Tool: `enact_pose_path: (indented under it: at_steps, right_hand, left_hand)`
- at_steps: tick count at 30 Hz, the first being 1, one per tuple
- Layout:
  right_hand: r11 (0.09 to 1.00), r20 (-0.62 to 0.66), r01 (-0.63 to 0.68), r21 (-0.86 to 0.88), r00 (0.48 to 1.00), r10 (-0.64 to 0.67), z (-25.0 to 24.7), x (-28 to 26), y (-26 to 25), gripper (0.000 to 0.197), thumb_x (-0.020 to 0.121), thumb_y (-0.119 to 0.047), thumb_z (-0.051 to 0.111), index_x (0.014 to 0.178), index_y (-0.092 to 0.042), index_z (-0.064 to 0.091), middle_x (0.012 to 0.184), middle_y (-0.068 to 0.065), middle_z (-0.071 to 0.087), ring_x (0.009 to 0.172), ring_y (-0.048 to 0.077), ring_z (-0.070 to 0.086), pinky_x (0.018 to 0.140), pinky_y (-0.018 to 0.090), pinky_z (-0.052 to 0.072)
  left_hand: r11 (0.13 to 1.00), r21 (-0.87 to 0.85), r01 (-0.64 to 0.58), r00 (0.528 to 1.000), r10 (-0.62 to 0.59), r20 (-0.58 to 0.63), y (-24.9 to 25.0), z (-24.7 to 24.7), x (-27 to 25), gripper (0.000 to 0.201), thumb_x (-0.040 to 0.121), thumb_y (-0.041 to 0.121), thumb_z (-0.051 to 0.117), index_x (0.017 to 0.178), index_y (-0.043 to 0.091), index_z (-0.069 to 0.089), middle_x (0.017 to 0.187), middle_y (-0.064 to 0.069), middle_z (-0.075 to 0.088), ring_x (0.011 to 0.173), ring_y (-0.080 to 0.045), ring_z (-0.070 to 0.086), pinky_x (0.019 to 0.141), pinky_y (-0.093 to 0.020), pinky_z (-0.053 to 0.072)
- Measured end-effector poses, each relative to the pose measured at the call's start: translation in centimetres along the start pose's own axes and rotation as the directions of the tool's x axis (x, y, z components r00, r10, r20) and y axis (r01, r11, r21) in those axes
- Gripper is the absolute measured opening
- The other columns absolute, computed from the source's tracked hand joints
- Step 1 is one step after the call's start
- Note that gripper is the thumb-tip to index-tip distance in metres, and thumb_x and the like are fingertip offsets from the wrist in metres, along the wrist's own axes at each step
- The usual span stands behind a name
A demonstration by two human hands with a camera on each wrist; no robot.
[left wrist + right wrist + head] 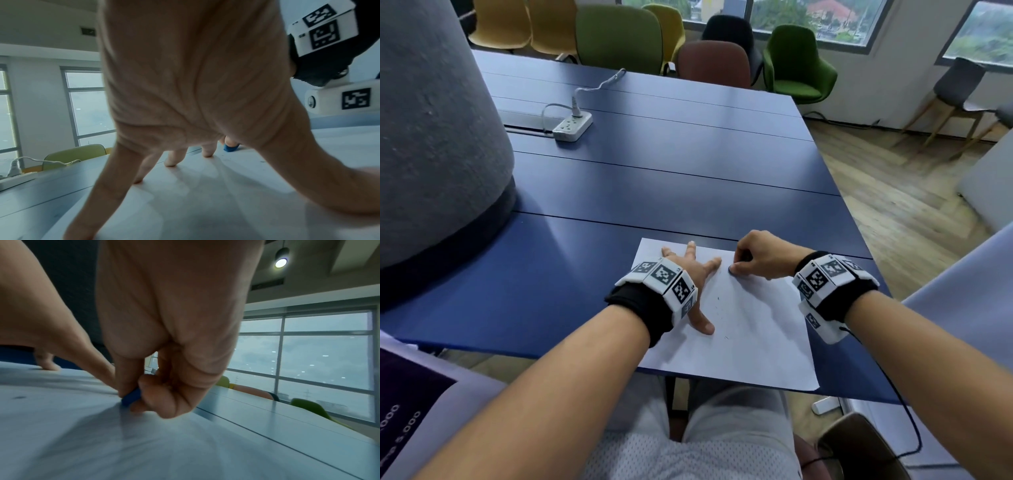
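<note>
A white sheet of paper (750,342) lies at the near edge of the blue table (654,178), with faint dark specks near its middle. My left hand (693,274) lies spread flat on the sheet's left part, fingers straight and pressing down (170,160). My right hand (753,257) is curled at the sheet's far right part and pinches a small blue eraser (732,271) against the paper. The eraser (131,396) shows between thumb and fingers in the right wrist view, and as a blue block (230,148) beyond my left fingers in the left wrist view.
A white power strip (572,126) with a plugged cable lies farther back on the table. A large grey fabric-covered column (431,137) rises at the left. Several chairs (714,63) stand along the far edge. Wood floor lies to the right.
</note>
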State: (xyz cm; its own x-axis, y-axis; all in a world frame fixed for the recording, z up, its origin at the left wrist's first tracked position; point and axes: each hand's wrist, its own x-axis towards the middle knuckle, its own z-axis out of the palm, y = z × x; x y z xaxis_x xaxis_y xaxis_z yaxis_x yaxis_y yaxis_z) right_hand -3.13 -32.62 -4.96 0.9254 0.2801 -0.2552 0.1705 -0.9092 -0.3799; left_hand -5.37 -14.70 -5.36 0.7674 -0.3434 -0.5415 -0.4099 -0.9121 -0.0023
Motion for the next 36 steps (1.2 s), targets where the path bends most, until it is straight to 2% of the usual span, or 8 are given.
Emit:
enact_pose_path:
  at_steps: [5,10,13,19,24,28,33,36]
  right_hand:
    - [0.995,0.086,0.099,-0.007,0.991,-0.098,1.0,-1.0,-0.2,0.014,0.086,-0.028,0.068,0.077,-0.021,0.060,0.068,-0.008,0.065,0.061,0.007,0.060,0.060,0.025,0.049]
    - [0.997,-0.068,0.033,0.076,0.997,-0.028,0.5,-0.6,1.2,0.009,0.084,-0.021,0.069,0.084,-0.014,0.063,0.061,-0.005,0.068,0.053,-0.001,0.059,0.059,0.014,0.042]
    - [0.991,-0.030,0.084,0.101,0.996,-0.081,1.5,-1.3,0.4,0.010,0.084,-0.019,0.069,0.087,-0.014,0.061,0.065,0.000,0.070,0.052,-0.001,0.059,0.055,0.007,0.042]
    - [0.996,-0.091,0.037,0.076,0.995,-0.030,0.6,-0.5,1.3,0.012,0.082,-0.018,0.072,0.081,-0.012,0.062,0.062,-0.003,0.067,0.049,-0.002,0.059,0.059,0.019,0.046]
    - [0.992,0.052,0.120,0.032,0.991,-0.122,1.1,-1.4,-0.2,0.012,0.083,-0.020,0.072,0.079,-0.015,0.061,0.065,-0.006,0.065,0.055,0.004,0.059,0.059,0.021,0.050]
    - [0.998,-0.080,0.067,-0.021,0.994,-0.068,0.5,-0.7,0.3,0.013,0.084,-0.021,0.071,0.079,-0.019,0.059,0.069,-0.011,0.058,0.063,0.004,0.055,0.063,0.022,0.043]
    - [0.988,0.060,0.151,-0.019,0.987,-0.150,1.1,-1.4,-0.8,0.013,0.083,-0.021,0.070,0.078,-0.021,0.059,0.068,-0.011,0.058,0.059,0.004,0.053,0.058,0.019,0.043]
    - [0.996,-0.052,0.090,-0.017,0.995,-0.091,0.6,-0.7,-0.5,0.011,0.084,-0.020,0.070,0.082,-0.018,0.060,0.070,-0.011,0.057,0.063,0.004,0.054,0.064,0.023,0.042]
  left_hand:
    - [1.000,-0.013,0.002,1.000,-0.002,0.019,0.0,0.0,0.1,0.136,0.056,0.067,0.082,0.153,0.043,-0.009,0.161,-0.011,-0.020,0.143,-0.056,-0.003,0.109,-0.065,0.030]
    - [1.000,-0.011,0.007,1.000,-0.006,0.021,0.1,-0.1,0.1,0.135,0.057,0.067,0.082,0.153,0.042,-0.009,0.162,-0.009,-0.020,0.143,-0.055,-0.003,0.110,-0.063,0.030]
    - [1.000,0.005,0.011,1.000,-0.011,0.020,0.1,-0.1,0.0,0.135,0.057,0.068,0.081,0.153,0.042,-0.010,0.162,-0.010,-0.019,0.142,-0.056,0.000,0.109,-0.064,0.031]
    - [1.000,-0.013,0.009,1.000,-0.009,0.010,0.2,0.0,-0.1,0.134,0.058,0.066,0.082,0.153,0.042,-0.010,0.161,-0.010,-0.020,0.143,-0.056,-0.002,0.108,-0.064,0.031]
    - [1.000,-0.022,0.010,1.000,-0.010,0.006,0.1,0.1,-0.1,0.134,0.058,0.065,0.082,0.153,0.043,-0.010,0.161,-0.010,-0.020,0.142,-0.057,-0.003,0.108,-0.065,0.031]
    - [0.999,-0.036,0.004,1.000,-0.004,0.003,0.1,0.1,-0.1,0.134,0.058,0.065,0.083,0.153,0.043,-0.009,0.161,-0.009,-0.020,0.142,-0.056,-0.005,0.108,-0.065,0.030]
    - [0.999,-0.046,0.003,1.000,-0.003,-0.004,-0.1,0.2,-0.1,0.134,0.058,0.064,0.083,0.153,0.042,-0.008,0.161,-0.009,-0.020,0.142,-0.056,-0.006,0.108,-0.067,0.028]
    - [0.999,-0.043,-0.001,1.000,0.001,-0.010,-0.1,0.3,-0.1,0.134,0.058,0.064,0.083,0.153,0.043,-0.009,0.162,-0.009,-0.020,0.143,-0.056,-0.005,0.108,-0.067,0.028]
